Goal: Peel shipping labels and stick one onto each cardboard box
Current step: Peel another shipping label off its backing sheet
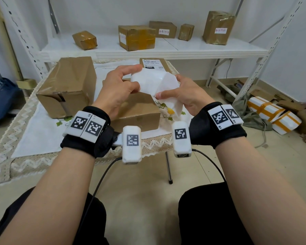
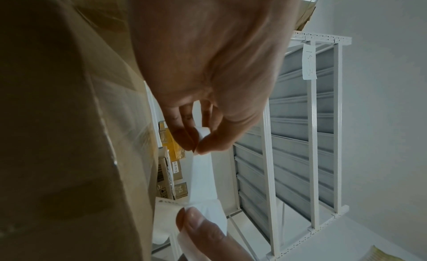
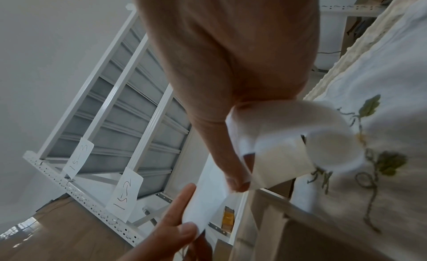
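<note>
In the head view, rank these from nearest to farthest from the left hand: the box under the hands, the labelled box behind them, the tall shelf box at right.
1. Box under the hands, just below the left hand.
2. Labelled box, behind.
3. Tall shelf box, far right.

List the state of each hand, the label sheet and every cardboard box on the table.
Left hand: pinching the white label sheet.
Right hand: pinching the same sheet.
White label sheet: held in the air, curled, partly peeled.
Large brown cardboard box: unlabelled on visible faces.
Low brown cardboard box: unlabelled on visible faces.
Far brown cardboard box: labelled.
</note>
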`<action>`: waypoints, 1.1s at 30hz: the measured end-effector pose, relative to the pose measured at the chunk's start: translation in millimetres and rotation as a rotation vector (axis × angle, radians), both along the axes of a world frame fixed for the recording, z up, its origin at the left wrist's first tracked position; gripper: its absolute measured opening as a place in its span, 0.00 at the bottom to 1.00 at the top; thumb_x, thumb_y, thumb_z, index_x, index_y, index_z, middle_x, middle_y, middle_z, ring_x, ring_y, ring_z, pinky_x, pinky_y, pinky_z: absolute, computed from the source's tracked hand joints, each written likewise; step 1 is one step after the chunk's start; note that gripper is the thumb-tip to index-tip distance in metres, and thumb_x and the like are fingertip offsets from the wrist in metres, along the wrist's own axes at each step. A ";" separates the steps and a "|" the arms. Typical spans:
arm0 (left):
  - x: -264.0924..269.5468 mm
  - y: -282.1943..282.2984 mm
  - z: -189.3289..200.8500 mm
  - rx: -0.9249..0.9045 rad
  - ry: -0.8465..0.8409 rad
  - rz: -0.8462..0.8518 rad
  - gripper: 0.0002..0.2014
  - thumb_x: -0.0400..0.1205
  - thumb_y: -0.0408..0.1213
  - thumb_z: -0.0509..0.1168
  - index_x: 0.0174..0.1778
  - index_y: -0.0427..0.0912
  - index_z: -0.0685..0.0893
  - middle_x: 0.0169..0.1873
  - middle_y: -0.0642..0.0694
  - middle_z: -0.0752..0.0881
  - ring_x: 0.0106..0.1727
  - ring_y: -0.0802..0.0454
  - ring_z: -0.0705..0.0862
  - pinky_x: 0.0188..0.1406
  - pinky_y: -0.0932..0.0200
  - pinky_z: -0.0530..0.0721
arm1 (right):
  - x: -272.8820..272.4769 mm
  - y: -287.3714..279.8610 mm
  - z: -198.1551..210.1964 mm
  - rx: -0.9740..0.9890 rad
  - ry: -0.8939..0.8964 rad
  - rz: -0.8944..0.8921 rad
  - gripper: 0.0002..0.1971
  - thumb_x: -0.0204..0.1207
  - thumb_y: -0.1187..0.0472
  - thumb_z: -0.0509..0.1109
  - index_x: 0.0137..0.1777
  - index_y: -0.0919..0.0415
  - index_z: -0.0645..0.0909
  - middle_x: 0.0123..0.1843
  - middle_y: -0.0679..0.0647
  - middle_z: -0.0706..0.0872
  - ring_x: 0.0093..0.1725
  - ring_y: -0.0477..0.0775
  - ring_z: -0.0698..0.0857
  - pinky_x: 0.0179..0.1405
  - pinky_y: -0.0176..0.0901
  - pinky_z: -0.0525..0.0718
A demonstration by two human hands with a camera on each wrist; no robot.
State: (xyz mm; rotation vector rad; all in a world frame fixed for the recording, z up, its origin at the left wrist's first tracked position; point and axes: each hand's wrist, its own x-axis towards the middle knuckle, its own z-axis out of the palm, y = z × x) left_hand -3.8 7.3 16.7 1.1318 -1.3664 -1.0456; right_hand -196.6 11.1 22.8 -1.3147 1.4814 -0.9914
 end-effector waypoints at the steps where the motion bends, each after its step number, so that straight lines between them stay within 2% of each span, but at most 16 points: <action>1: -0.3 0.3 0.0 -0.006 -0.007 0.001 0.27 0.80 0.20 0.69 0.71 0.50 0.87 0.74 0.54 0.80 0.68 0.49 0.82 0.67 0.56 0.87 | -0.2 0.9 0.4 -0.001 0.012 -0.001 0.34 0.63 0.67 0.87 0.66 0.54 0.76 0.61 0.57 0.89 0.59 0.62 0.89 0.63 0.62 0.88; 5: -0.4 -0.3 0.1 -0.017 -0.019 -0.001 0.27 0.80 0.19 0.69 0.71 0.49 0.87 0.74 0.56 0.80 0.66 0.49 0.83 0.61 0.62 0.87 | -1.8 1.8 2.2 -0.025 0.075 0.012 0.31 0.64 0.67 0.87 0.63 0.52 0.75 0.60 0.56 0.87 0.59 0.62 0.88 0.64 0.63 0.87; 8: 0.3 0.9 0.1 -0.010 -0.027 -0.005 0.27 0.80 0.19 0.69 0.70 0.49 0.87 0.72 0.56 0.80 0.67 0.48 0.82 0.66 0.58 0.87 | -1.0 2.8 1.9 -0.046 0.153 0.020 0.29 0.63 0.66 0.88 0.58 0.50 0.75 0.60 0.57 0.87 0.58 0.62 0.88 0.63 0.64 0.87; 11: 0.4 2.2 1.1 -0.003 -0.043 -0.012 0.26 0.80 0.19 0.69 0.69 0.50 0.88 0.72 0.56 0.80 0.68 0.48 0.81 0.69 0.55 0.86 | 0.4 3.7 0.1 -0.074 0.238 0.013 0.30 0.62 0.65 0.88 0.59 0.52 0.74 0.59 0.57 0.87 0.57 0.62 0.87 0.62 0.63 0.87; 16: 0.4 4.0 1.9 0.006 -0.062 -0.016 0.26 0.80 0.18 0.69 0.70 0.48 0.87 0.72 0.55 0.79 0.66 0.47 0.82 0.68 0.55 0.86 | -1.6 5.1 0.0 -0.102 0.311 0.005 0.31 0.65 0.67 0.86 0.64 0.57 0.74 0.51 0.49 0.82 0.56 0.58 0.84 0.59 0.56 0.87; 19: 0.6 4.5 1.7 0.004 -0.062 -0.019 0.27 0.79 0.18 0.69 0.69 0.48 0.88 0.71 0.52 0.81 0.65 0.44 0.84 0.66 0.55 0.87 | -2.5 6.1 0.0 -0.123 0.353 0.004 0.29 0.66 0.68 0.85 0.61 0.56 0.73 0.49 0.46 0.79 0.55 0.56 0.81 0.51 0.49 0.83; 23: -0.7 5.5 3.5 0.006 -0.075 -0.019 0.27 0.79 0.18 0.68 0.70 0.48 0.87 0.71 0.53 0.80 0.64 0.47 0.83 0.67 0.57 0.86 | -3.4 5.9 -1.2 -0.137 0.397 -0.006 0.28 0.66 0.69 0.84 0.58 0.55 0.72 0.52 0.49 0.78 0.55 0.57 0.79 0.46 0.47 0.78; 29: -0.8 5.7 2.1 0.009 -0.069 -0.013 0.27 0.78 0.18 0.68 0.70 0.48 0.88 0.71 0.52 0.82 0.65 0.43 0.83 0.66 0.56 0.87 | -4.6 4.9 -1.6 -0.144 0.440 -0.006 0.28 0.68 0.68 0.84 0.59 0.54 0.71 0.59 0.52 0.77 0.58 0.57 0.77 0.50 0.47 0.78; 33: -0.9 4.8 0.7 0.011 -0.070 -0.011 0.27 0.78 0.18 0.69 0.69 0.49 0.88 0.71 0.51 0.82 0.61 0.46 0.83 0.68 0.54 0.86 | -5.4 3.8 -2.0 -0.150 0.466 -0.022 0.27 0.68 0.69 0.83 0.58 0.54 0.71 0.59 0.54 0.76 0.58 0.58 0.77 0.48 0.47 0.76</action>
